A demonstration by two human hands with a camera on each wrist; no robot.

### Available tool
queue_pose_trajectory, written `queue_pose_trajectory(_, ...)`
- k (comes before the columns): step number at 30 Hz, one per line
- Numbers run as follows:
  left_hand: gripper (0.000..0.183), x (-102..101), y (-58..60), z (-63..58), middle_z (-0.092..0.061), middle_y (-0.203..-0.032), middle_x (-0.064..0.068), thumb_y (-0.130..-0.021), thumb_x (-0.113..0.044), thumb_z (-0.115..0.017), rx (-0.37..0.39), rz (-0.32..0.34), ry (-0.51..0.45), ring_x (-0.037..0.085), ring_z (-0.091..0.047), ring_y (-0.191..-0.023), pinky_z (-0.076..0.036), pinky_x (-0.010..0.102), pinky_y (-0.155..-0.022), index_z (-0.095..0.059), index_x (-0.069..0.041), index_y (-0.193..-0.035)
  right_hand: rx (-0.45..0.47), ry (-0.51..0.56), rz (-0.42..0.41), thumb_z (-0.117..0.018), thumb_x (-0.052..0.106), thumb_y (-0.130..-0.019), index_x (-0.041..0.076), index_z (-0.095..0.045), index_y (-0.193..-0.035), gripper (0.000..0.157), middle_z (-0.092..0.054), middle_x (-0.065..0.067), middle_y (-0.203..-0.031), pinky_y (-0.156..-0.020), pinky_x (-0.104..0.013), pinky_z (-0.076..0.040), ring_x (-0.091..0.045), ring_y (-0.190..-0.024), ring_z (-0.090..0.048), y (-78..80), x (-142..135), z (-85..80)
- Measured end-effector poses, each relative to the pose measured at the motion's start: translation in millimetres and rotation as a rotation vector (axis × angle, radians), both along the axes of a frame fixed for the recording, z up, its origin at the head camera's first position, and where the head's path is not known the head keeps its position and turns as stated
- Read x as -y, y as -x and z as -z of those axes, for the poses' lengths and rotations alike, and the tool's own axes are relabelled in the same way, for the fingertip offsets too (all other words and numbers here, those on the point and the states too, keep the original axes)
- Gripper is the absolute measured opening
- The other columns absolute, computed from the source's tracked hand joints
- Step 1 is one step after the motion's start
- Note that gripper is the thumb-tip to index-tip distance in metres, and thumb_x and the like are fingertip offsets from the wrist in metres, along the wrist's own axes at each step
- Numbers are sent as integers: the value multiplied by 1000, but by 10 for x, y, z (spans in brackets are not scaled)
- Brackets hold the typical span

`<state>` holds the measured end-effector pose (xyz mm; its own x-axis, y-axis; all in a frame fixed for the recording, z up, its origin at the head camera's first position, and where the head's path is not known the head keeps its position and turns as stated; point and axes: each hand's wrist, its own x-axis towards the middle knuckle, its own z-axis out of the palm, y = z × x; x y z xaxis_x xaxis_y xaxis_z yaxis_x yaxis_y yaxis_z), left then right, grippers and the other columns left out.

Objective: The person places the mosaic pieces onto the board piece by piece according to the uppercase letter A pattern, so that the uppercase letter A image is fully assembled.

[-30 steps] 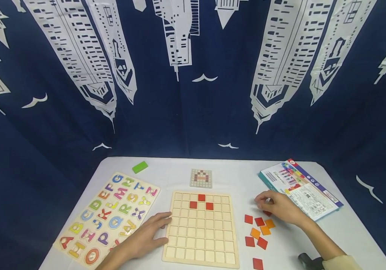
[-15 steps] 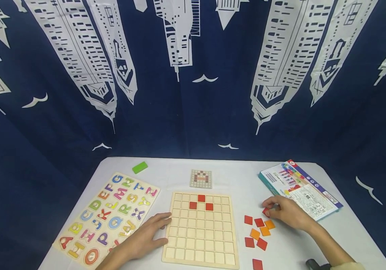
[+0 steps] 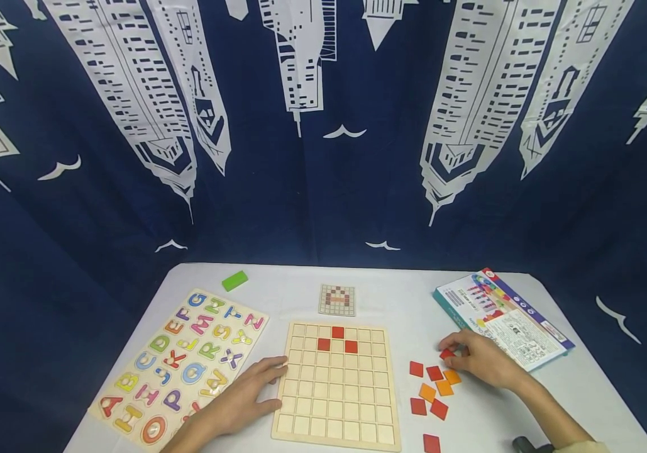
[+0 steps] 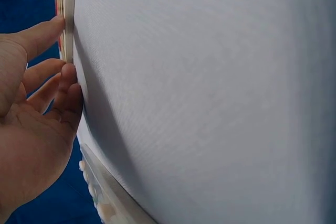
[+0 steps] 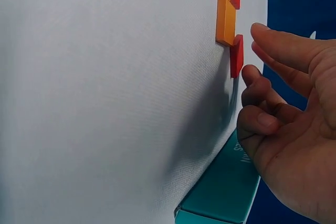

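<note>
The left hand (image 3: pixel 246 394) rests at the left edge of the wooden grid board (image 3: pixel 334 387), its fingertips on the rim. In the left wrist view, its thumb and fingers (image 4: pixel 67 74) touch the board's edge. Three red tiles lie in the board's upper cells. To the right, the right hand (image 3: pixel 481 358) is low over the table, with a red tile (image 3: pixel 446 354) showing between its thumb and index finger; I cannot tell whether they pinch it. Just below it lie red tiles (image 3: pixel 416 369) and orange tiles (image 3: pixel 452 376). In the right wrist view, the fingers (image 5: pixel 257 121) are bent.
A pattern card (image 3: pixel 337 299) lies behind the board. To the left are an alphabet puzzle board (image 3: pixel 176 371) and a green block (image 3: pixel 235 280). A flat box (image 3: pixel 504 318) lies at the back right, close beside the right hand. A blue curtain hangs behind the table.
The right hand has shifted slightly right and nearer, and the red tile now shows between its thumb and index finger. The left hand and the board stay put.
</note>
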<state>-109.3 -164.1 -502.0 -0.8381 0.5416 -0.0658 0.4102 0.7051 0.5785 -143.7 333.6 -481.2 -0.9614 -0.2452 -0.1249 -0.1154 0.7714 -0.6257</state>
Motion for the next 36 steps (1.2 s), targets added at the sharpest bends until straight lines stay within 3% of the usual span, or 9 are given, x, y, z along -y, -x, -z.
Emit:
queue_pose_trajectory(7, 63, 5, 4, 19, -35, -160, -5, -94, -40, -68, 2, -5, 8, 20, -49, -134, -42, 50, -112, -51, -12, -147, 23, 11, -3, -79, 18, -87, 12, -73, -110, 25, -66, 1, -96, -59, -21, -44, -16, -74, -51, -9, -3, -4)
queue_pose_trajectory(16, 62, 7, 2, 26, -35, -160, -4, -94, -41, -68, -2, 2, 0, 17, -52, -129, -44, 49, -111, -51, -12, -147, -58, -61, 0, -80, 14, -84, 14, -74, -109, 25, -68, 1, -102, -62, -21, -42, -14, -76, -49, 14, -9, 52)
queue_pose_trajectory(36, 62, 1, 11, 28, -35, -160, -4, -94, -39, -68, 2, -2, 6, 21, -49, -135, -42, 49, -113, -50, -12, -147, -43, -68, 13, -80, 11, -84, 9, -73, -110, 27, -60, 3, -88, -61, -21, -42, -16, -76, -49, 41, 16, 68)
